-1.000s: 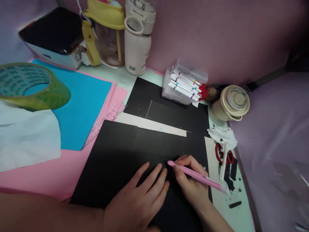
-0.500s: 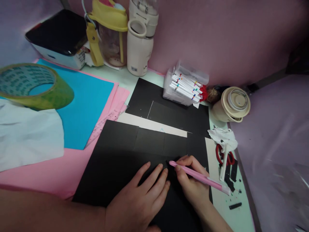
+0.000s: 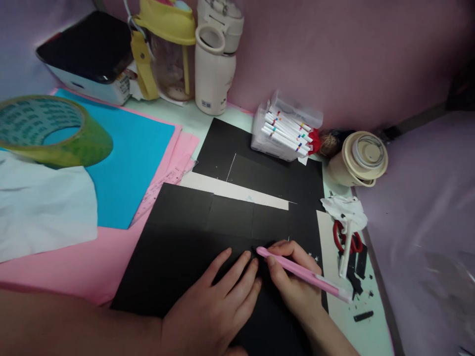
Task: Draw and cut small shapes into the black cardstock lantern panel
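My left hand [image 3: 218, 301] lies flat with fingers stretched out on a large sheet of black paper [image 3: 156, 262]. Close beside its fingertips, my right hand [image 3: 297, 277] pinches a slim pink craft knife [image 3: 304, 269]. The knife slants, its small dark tip down at the black paper and its back end pointing right. Thin lines cross the upper part of this sheet. Behind it, a second black sheet [image 3: 256, 173] bears a white line, and a strip of white paper [image 3: 237, 190] shows between the two.
At left are a tape roll [image 3: 55, 131], blue paper [image 3: 137, 143], a white tissue [image 3: 44, 207] and a clear ruler [image 3: 159, 188]. Bottles, including a white one [image 3: 213, 79], and a box of white markers [image 3: 285, 133] stand behind. A beige cup [image 3: 358, 160], red-handled scissors [image 3: 337, 237] and black scraps [image 3: 361, 262] occupy the right.
The craft knife and my right fingers have shifted slightly left, toward my left fingertips. My left hand keeps its place on the black paper.
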The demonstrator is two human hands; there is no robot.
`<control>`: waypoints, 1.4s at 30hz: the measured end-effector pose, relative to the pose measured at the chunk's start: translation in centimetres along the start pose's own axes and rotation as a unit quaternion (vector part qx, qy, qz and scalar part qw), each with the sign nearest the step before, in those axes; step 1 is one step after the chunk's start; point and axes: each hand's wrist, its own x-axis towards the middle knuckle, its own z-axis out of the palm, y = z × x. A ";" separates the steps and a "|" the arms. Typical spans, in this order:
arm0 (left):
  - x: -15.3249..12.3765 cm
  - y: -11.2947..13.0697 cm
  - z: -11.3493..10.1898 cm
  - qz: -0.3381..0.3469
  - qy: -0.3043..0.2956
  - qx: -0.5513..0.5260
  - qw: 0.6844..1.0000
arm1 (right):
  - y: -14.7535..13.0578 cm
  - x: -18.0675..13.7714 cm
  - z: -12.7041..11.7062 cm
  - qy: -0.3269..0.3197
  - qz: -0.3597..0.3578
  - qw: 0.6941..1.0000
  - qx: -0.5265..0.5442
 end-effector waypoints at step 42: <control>-0.3 0.2 0.6 0.002 0.040 -0.003 0.999 | 0.8 -0.2 0.3 0.043 0.028 0.999 0.015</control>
